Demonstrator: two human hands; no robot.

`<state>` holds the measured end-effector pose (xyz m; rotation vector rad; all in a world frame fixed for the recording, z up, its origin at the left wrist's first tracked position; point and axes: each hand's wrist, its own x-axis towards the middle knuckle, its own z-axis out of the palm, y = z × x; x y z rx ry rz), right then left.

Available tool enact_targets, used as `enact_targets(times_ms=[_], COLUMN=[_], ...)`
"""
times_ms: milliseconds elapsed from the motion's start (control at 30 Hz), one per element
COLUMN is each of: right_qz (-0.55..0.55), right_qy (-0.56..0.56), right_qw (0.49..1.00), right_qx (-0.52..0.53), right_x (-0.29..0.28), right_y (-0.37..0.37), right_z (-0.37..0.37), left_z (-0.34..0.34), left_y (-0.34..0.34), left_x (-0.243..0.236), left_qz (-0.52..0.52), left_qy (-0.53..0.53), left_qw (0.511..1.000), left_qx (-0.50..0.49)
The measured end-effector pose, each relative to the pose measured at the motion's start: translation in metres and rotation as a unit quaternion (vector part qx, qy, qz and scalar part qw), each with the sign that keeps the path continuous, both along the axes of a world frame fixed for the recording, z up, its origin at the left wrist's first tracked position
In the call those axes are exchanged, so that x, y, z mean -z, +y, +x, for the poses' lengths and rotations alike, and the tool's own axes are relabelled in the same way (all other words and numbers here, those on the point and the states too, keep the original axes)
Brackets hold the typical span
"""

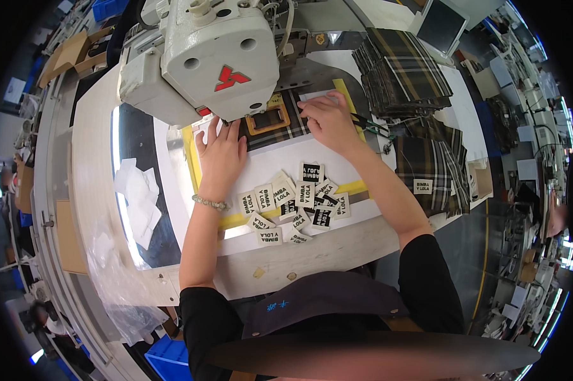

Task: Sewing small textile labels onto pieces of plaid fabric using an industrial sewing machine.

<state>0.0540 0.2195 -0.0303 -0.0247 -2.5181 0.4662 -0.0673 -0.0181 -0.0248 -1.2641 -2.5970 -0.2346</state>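
Note:
A dark plaid fabric piece (291,105) lies flat on the white work plate under the sewing machine head (216,60). On it rests a small orange-yellow rectangular frame (286,119). My left hand (222,155) is open, its spread fingers pointing forward at the fabric's left end, partly beneath the machine head. My right hand (331,124) is open at the fabric's right end, with bent fingertips on or beside its edge. Near me lies a loose heap of square white and black fabric labels (305,195). The machine hides the needle area.
Stacked plaid pieces (404,73) stand at the back right, with more plaid pieces (426,166) nearer. Dark-handled snips (370,125) lie beside my right wrist. Crumpled white sheets (137,200) are at the left. Yellow strips (193,162) border the work plate.

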Motion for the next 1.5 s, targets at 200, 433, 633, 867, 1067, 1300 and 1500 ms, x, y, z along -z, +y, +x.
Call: enact_targets(times_ms=[200, 433, 633, 867, 1067, 1300, 1500], right_qz=[-0.006, 0.004, 0.033, 0.091, 0.133, -0.045, -0.083], right_qy=[-0.012, -0.009, -0.027, -0.036, -0.106, -0.085, -0.039], right_qw=[1.0, 1.0, 0.999, 0.993, 0.983, 0.994, 0.988], right_qx=[0.007, -0.005, -0.012, -0.068, -0.067, -0.055, -0.127], right_x=[0.002, 0.001, -0.001, -0.012, -0.055, -0.036, -0.018], right_y=[0.0, 0.0, -0.019, -0.008, -0.002, -0.069, -0.123], right_z=[0.001, 0.007, 0.025, 0.075, 0.146, 0.2, 0.203], left_z=[-0.001, -0.005, -0.002, 0.025, 0.073, 0.128, 0.132], left_y=[-0.001, -0.003, -0.014, -0.066, -0.122, -0.12, -0.113], left_x=[0.006, 0.006, 0.007, -0.006, -0.021, -0.037, -0.037], left_qz=[0.017, 0.043, 0.052, 0.086, 0.038, 0.122, 0.112], left_qy=[0.011, 0.052, 0.026, -0.145, -0.189, -0.291, -0.333], left_qw=[1.0, 0.997, 0.998, 0.984, 0.981, 0.948, 0.935], left_qx=[0.008, 0.029, 0.026, 0.058, 0.007, 0.036, 0.057])
